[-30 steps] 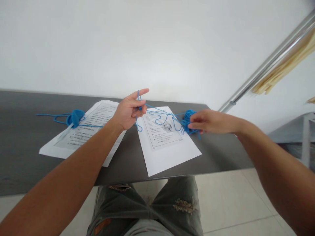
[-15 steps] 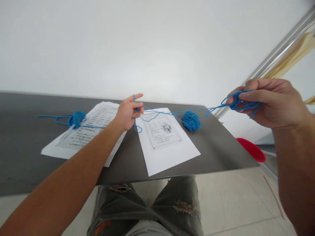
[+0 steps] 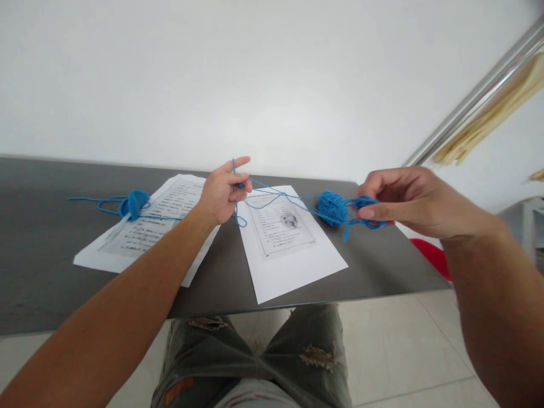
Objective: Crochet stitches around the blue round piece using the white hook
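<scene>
My left hand [image 3: 225,192] is raised over the gap between two printed sheets, pinching blue yarn, with a strand looped round its extended index finger. Strands of yarn [image 3: 278,194] run from it to the right. My right hand [image 3: 408,203] grips a tangled bundle of blue yarn [image 3: 370,213] between thumb and fingers, just right of the round yarn ball [image 3: 332,208] on the table. At the left, a small blue piece [image 3: 135,204] with a pale stick lies on a sheet's edge, with loose yarn around it.
The dark table [image 3: 382,272] bears a left printed sheet [image 3: 170,195] and a right printed sheet [image 3: 293,272]. A white wall rises behind. Beyond the right edge are a red rounded object [image 3: 431,256] and a metal rail [image 3: 471,96].
My right hand has moved left and down with its yarn bundle, close to the ball. The strands between my hands hang slacker. My left hand has barely shifted.
</scene>
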Tool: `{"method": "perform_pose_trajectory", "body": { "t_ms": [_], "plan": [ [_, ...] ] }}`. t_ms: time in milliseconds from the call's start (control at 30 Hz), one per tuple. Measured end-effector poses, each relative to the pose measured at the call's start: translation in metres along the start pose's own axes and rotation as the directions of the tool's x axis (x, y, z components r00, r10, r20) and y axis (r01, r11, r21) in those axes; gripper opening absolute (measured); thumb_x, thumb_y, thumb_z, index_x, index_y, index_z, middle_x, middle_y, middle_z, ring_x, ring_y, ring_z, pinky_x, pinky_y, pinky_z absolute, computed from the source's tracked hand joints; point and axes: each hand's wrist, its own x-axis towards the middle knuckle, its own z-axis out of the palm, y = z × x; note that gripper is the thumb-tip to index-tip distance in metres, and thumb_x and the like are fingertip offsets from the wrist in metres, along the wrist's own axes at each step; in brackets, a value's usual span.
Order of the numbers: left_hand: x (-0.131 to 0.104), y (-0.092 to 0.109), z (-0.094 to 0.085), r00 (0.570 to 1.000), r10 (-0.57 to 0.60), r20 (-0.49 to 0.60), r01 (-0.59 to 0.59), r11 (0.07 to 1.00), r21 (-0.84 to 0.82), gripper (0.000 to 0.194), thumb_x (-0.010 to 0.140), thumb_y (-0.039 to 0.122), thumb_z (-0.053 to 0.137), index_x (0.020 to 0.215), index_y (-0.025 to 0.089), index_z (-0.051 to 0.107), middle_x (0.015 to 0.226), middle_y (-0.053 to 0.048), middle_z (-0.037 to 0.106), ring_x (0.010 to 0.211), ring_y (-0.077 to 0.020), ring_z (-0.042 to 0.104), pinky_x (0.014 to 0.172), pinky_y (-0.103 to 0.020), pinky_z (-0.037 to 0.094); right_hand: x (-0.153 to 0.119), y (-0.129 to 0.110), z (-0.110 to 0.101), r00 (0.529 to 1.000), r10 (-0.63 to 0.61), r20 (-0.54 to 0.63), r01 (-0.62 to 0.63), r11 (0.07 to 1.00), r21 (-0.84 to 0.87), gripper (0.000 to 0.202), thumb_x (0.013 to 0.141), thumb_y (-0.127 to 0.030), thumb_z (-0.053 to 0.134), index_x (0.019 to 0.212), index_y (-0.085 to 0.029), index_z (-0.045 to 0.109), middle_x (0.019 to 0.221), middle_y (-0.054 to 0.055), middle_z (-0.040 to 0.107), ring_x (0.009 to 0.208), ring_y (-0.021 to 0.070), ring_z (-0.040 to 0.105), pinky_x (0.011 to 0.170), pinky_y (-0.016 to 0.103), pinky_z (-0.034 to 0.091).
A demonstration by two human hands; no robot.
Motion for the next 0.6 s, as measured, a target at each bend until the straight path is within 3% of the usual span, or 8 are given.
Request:
{"method": "perform_pose_trajectory", "body": {
  "t_ms": [100,267,367,467,500,533,567,600],
  "plan": [
    [-0.001,0.001,0.001,1.000,0.010,0.014,-0.010,1.000,-0.006,0.069,0.075,0.008,0.064,0.143,0.006,0.052,0.056,0.001,0.064,0.036,-0.0042,0.029,0.044,-0.022,0.019,0.016,0.015,0.032,0.990,0.032,0.138,-0.023,0.997,-0.073,0.035,0.071,-0.043,0.090,0.075,-0.019,0.064,0.071,0.000,0.065,0.064,0.0129,0.056,0.058,0.027,0.044],
    [-0.002,0.003,0.003,0.999,0.028,0.023,-0.028,1.000,-0.012,0.071,0.076,0.008,0.063,0.145,0.005,0.050,0.056,0.001,0.064,0.036,-0.0037,0.027,0.044,-0.021,0.019,0.040,0.041,0.078,0.996,-0.006,0.086,0.049,0.860,-0.507,0.012,0.085,-0.029,0.071,0.082,-0.019,0.067,0.071,0.000,0.065,0.065,0.0146,0.056,0.063,0.029,0.041],
    [-0.002,0.004,0.003,0.999,0.043,0.032,-0.043,0.999,-0.018,0.070,0.077,0.006,0.062,0.145,0.004,0.049,0.056,0.000,0.065,0.036,-0.0037,0.027,0.044,-0.021,0.019,0.043,0.038,0.079,0.978,0.030,0.209,0.092,0.829,-0.551,0.014,0.088,-0.025,0.066,0.094,-0.018,0.075,0.089,0.005,0.076,0.076,0.0182,0.067,0.072,0.031,0.048],
    [-0.002,0.004,0.003,0.998,0.051,0.040,-0.050,0.998,-0.027,0.067,0.078,0.006,0.060,0.144,0.004,0.050,0.056,0.000,0.065,0.036,-0.0038,0.027,0.044,-0.021,0.019,0.046,0.021,0.060,0.919,0.092,0.385,0.120,0.861,-0.494,0.021,0.085,-0.031,0.070,0.102,-0.022,0.080,0.101,0.005,0.080,0.082,0.0208,0.072,0.077,0.033,0.053],
    [-0.003,0.004,0.004,0.998,0.049,0.043,-0.048,0.998,-0.029,0.066,0.078,0.005,0.060,0.143,0.004,0.050,0.056,0.000,0.065,0.036,-0.0037,0.028,0.044,-0.021,0.020,0.050,0.015,0.052,0.927,0.104,0.360,0.090,0.870,-0.485,0.021,0.085,-0.034,0.071,0.099,-0.023,0.081,0.094,0.004,0.080,0.078,0.0208,0.072,0.073,0.033,0.053],
    [-0.003,0.005,0.004,0.998,0.045,0.048,-0.044,0.999,-0.031,0.065,0.078,0.005,0.061,0.142,0.004,0.051,0.056,0.000,0.065,0.036,-0.0036,0.028,0.044,-0.021,0.020,0.057,0.010,0.045,0.961,0.089,0.262,0.046,0.881,-0.470,0.021,0.087,-0.035,0.068,0.098,-0.023,0.081,0.085,0.003,0.079,0.075,0.0207,0.071,0.071,0.033,0.053],
    [-0.004,0.005,0.005,0.998,0.040,0.057,-0.039,0.999,-0.031,0.064,0.078,0.006,0.061,0.142,0.004,0.052,0.056,-0.001,0.065,0.036,-0.0034,0.028,0.044,-0.021,0.020,0.066,0.008,0.040,0.993,0.035,0.113,0.019,0.895,-0.446,0.020,0.089,-0.033,0.065,0.097,-0.022,0.080,0.083,0.003,0.078,0.075,0.0204,0.071,0.071,0.033,0.054],
    [-0.005,0.006,0.005,0.997,0.034,0.072,-0.032,0.999,-0.029,0.064,0.079,0.006,0.061,0.142,0.004,0.052,0.056,-0.001,0.066,0.036,-0.0032,0.028,0.044,-0.021,0.019,0.077,0.008,0.036,0.995,-0.067,-0.069,0.030,0.897,-0.440,0.019,0.090,-0.028,0.062,0.094,-0.020,0.079,0.084,0.004,0.078,0.077,0.0198,0.070,0.074,0.033,0.054]
  ]
}}
